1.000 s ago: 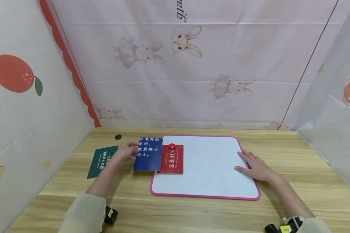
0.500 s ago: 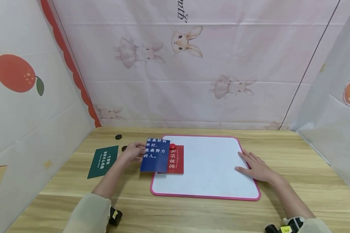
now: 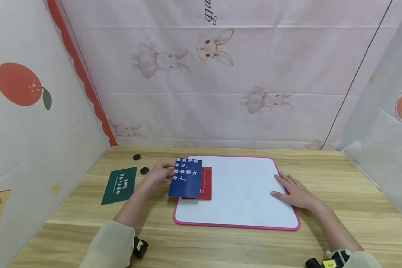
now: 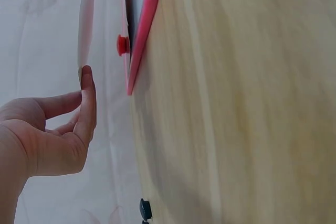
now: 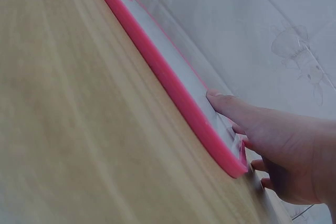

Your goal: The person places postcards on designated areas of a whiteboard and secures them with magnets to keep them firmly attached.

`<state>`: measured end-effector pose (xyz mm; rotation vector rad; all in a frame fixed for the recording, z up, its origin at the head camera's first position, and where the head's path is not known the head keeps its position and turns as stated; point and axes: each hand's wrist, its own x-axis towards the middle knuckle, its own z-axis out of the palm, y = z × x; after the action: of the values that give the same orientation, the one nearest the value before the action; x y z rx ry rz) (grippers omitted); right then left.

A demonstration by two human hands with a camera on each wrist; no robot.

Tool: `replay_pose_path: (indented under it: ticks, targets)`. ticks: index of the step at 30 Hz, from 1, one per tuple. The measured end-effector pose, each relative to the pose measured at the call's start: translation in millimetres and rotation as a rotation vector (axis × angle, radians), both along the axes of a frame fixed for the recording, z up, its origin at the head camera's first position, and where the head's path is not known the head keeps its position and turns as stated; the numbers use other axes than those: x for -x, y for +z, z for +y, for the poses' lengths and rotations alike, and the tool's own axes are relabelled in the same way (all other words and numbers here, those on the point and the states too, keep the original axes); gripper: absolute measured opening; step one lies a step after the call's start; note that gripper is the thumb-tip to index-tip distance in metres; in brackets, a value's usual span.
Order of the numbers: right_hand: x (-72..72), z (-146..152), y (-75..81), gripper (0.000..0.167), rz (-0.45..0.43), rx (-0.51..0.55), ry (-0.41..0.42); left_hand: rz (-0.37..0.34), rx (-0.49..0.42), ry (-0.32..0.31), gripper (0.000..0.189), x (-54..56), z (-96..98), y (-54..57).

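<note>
My left hand (image 3: 162, 173) pinches the left edge of a blue card (image 3: 186, 178) with white lettering. In the left wrist view that card (image 4: 85, 30) appears edge-on between thumb and fingers, apart from the board. It overlaps a red card (image 3: 206, 182) on a pink-framed whiteboard (image 3: 241, 193), covering much of it in the head view. A red round magnet (image 4: 122, 45), hidden from the head view, sits on the board's left part. My right hand (image 3: 296, 191) rests on the whiteboard's right edge with fingers spread; its thumb lies on the white surface.
A green card (image 3: 119, 186) lies on the wooden table (image 3: 221, 245) left of the board. Two black round magnets, a far one (image 3: 136, 157) and a nearer one (image 3: 144, 170), are close to it. Printed cloth walls (image 3: 254, 67) enclose the back and sides.
My left hand has carried the blue card rightward, further over the red card, and the red magnet is now hidden in the head view. My right hand has stayed in place.
</note>
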<state>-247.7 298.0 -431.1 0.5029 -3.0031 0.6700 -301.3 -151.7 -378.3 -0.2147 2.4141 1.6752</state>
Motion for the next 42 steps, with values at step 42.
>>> replay_pose_path:
  ticks: [42]
  targets:
    - [2.5, 2, -1.0, 0.066, 0.003, 0.045, -0.013, 0.045, -0.072, -0.069, 0.032, -5.9, 72.5, -3.5]
